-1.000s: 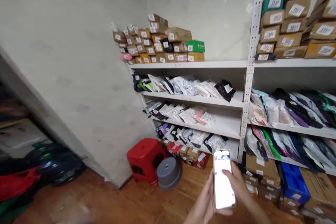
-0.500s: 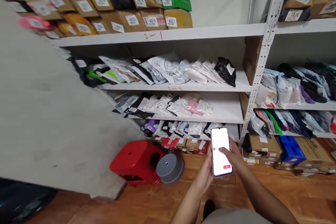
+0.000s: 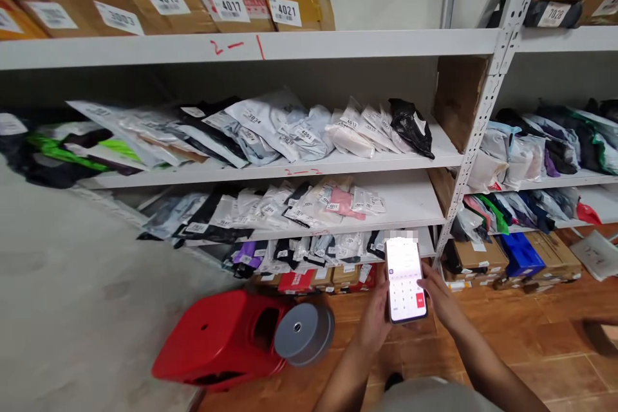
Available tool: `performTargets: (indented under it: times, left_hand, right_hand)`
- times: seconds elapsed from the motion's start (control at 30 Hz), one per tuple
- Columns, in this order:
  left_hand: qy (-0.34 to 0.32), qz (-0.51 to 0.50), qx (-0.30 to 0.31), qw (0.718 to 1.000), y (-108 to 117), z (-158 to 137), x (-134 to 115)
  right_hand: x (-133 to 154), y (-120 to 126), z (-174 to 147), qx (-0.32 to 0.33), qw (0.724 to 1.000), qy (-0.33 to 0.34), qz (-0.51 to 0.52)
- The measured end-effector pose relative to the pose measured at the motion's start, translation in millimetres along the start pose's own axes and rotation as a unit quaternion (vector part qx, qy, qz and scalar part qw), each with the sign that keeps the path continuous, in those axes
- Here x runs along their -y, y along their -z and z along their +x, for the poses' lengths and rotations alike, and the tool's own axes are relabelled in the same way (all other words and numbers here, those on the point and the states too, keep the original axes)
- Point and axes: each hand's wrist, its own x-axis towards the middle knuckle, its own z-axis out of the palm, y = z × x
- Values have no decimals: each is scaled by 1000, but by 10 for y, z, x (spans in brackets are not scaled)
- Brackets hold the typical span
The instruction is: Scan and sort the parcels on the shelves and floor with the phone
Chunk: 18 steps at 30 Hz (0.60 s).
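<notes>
Wood-look floor (image 3: 521, 325) spreads beneath you | your left hand (image 3: 375, 315) and right hand (image 3: 438, 296) grasp a lit phone (image 3: 405, 286) between them, keypad on screen | left of it, a grey stool (image 3: 304, 333) sits beside a red stool (image 3: 217, 335) | beyond, white shelves (image 3: 405, 196) bear bagged parcels (image 3: 270, 125), with numbered boxes (image 3: 232, 6) above

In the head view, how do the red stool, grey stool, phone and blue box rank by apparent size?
1. Red stool
2. Grey stool and phone: too alike to rank
3. Blue box

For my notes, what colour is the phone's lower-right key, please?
The key is red; head view.
</notes>
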Motion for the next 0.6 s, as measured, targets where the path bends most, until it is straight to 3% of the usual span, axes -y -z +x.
performTargets:
  times: [0.2, 0.37, 0.6]
  left_hand:
    - [11, 16, 40, 999, 86, 75, -35]
    - [23, 33, 31, 999, 64, 87, -72]
    - [-42, 54, 41, 997, -19, 103, -81]
  right_hand:
    - [-22, -36, 66, -24, 1000, -2, 1]
    - [-29, -65, 84, -31, 1000, 1, -1]
    - [-60, -81, 118, -35, 997, 61, -40]
